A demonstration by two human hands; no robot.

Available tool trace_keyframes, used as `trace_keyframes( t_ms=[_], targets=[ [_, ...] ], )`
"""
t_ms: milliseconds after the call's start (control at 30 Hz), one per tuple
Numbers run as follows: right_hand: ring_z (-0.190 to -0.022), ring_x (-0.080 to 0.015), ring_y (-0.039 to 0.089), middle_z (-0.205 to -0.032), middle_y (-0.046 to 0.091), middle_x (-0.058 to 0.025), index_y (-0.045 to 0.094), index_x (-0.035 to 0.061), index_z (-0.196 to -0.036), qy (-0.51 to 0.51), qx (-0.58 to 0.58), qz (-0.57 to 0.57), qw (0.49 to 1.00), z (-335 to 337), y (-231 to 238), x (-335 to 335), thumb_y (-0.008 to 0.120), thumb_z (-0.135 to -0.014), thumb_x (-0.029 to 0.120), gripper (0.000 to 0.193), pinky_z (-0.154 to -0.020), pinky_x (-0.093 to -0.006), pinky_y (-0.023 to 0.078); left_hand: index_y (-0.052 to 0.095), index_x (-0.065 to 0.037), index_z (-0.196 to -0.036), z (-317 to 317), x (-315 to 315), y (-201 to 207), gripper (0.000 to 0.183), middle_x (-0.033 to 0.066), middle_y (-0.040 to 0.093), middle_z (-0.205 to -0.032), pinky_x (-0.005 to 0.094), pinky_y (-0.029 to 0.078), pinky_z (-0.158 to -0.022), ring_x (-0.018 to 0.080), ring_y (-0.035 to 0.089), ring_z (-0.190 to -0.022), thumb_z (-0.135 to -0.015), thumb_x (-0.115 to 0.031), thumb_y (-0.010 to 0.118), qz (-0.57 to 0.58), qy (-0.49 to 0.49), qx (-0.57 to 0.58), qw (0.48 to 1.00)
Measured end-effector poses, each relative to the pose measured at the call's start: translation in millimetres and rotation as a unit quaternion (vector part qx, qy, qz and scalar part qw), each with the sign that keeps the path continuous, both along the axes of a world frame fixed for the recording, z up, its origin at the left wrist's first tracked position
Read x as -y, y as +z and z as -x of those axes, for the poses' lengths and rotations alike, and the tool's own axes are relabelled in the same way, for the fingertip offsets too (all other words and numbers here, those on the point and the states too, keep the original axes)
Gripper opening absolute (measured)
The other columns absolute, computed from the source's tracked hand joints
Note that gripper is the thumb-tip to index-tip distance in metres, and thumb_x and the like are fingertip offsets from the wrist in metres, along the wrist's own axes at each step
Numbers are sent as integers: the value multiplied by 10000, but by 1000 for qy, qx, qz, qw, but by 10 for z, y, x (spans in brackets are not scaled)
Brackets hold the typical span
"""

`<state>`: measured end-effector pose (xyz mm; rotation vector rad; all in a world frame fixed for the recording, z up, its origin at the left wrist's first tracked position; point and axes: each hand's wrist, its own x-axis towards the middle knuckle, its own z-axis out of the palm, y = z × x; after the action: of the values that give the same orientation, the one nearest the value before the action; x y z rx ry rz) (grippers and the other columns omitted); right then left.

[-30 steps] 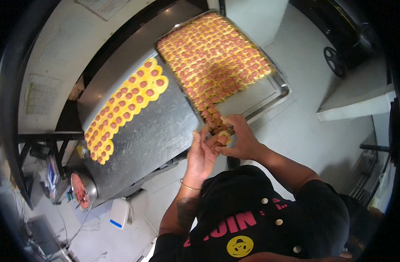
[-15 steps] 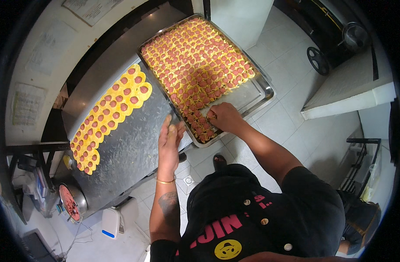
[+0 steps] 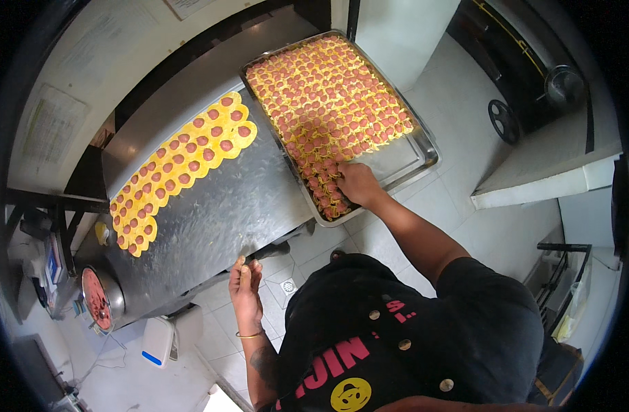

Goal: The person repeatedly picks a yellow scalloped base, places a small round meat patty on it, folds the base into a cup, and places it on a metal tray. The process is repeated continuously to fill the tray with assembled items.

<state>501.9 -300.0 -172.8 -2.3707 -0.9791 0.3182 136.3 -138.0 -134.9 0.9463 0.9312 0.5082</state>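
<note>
My right hand [image 3: 359,185] reaches into a large metal tray [image 3: 418,145], its fingers curled and pinched on a dumpling beside the near row; the fingertips are partly hidden. Packed rows of small dumplings [image 3: 328,96] with yellow wrappers and round pink tops fill most of this tray. My left hand [image 3: 246,288] hangs off the near edge of the metal table [image 3: 211,213], fingers loosely bent and apart, with nothing visible in them. On the table's far left side, round yellow wrappers [image 3: 184,159] overlap in a long band, each with a ball of pink filling.
A metal bowl of pink filling [image 3: 98,299] stands at the table's left end. Below it is a white bin [image 3: 165,340]. A white wall panel [image 3: 403,41] rises beyond the tray. A white-edged counter [image 3: 527,185] juts in at right, near a black handwheel [image 3: 503,120].
My left hand has drawn back from beside the tray toward me, past the table's near edge. My right hand stays at the same row of dumplings. The whole view has shifted slightly.
</note>
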Motion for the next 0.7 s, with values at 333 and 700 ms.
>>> trace_keyframes(
  t_ms=[333, 700],
  targets=[
    [-812, -393, 710, -876, 720, -220, 704, -6, -995, -48, 6, 29, 998, -9, 501, 228, 787, -878, 228, 275, -755, -466, 557, 618, -98, -1328, 947, -484, 152, 353, 68, 706, -1135, 336, 540, -944, 181, 683, -1038, -1057, -324, 627, -33, 100, -13, 994],
    [-936, -360, 704, -991, 720, -184, 716, 38, -946, 280, 61, -87, 954, 2327, 295, -2478, 650, -880, 171, 162, -816, -471, 572, 584, -53, -1332, 2113, -2214, -245, 354, 114, 705, -1136, 384, 597, -910, 277, 718, -1049, -1065, -285, 593, 38, 235, 121, 964]
  ],
)
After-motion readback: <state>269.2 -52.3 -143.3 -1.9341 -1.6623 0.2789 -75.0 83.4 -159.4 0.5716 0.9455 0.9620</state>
